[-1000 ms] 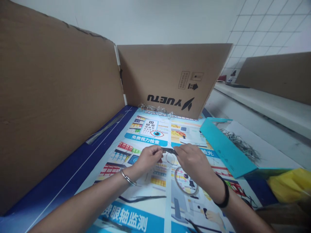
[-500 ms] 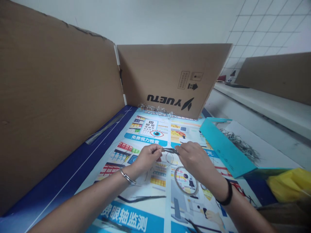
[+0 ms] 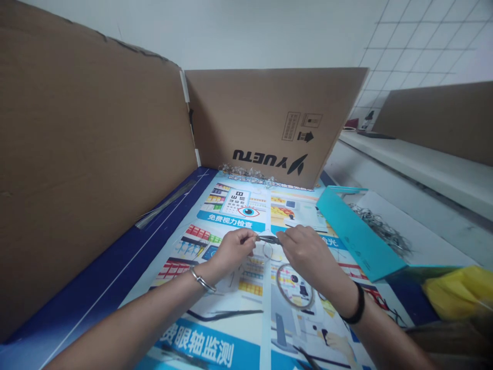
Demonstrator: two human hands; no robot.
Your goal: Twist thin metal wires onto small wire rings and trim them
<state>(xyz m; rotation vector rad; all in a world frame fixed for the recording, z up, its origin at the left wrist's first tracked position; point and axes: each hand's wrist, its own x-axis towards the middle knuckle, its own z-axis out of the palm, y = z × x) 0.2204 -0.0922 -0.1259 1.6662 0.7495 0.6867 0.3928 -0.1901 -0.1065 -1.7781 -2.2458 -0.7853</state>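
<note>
My right hand [image 3: 308, 252] is closed around a pair of pliers [image 3: 268, 239], whose narrow jaws point left. At the tip of those jaws, my left hand [image 3: 236, 251] pinches the end of a thin wire [image 3: 267, 251]; a small loop of it seems to hang below the pliers. What exactly sits between the fingertips is too small to make out. Just below my right hand, a round coil of wire [image 3: 280, 288] lies on the printed mat [image 3: 265, 329]. Dark thin strands [image 3: 239, 312] lie nearer to me.
Cardboard panels [image 3: 246, 118] stand at the back and left. Along the back one lies a row of small wire pieces [image 3: 246, 172]. A turquoise box [image 3: 358, 241] at right holds tangled wire [image 3: 381, 231]. Beside it are a yellow bag [image 3: 458, 293] and red-handled scissors [image 3: 381, 299].
Both hands stay in nearly the same place. The pliers have turned slightly, and the thin loop below them has shifted a little to the left.
</note>
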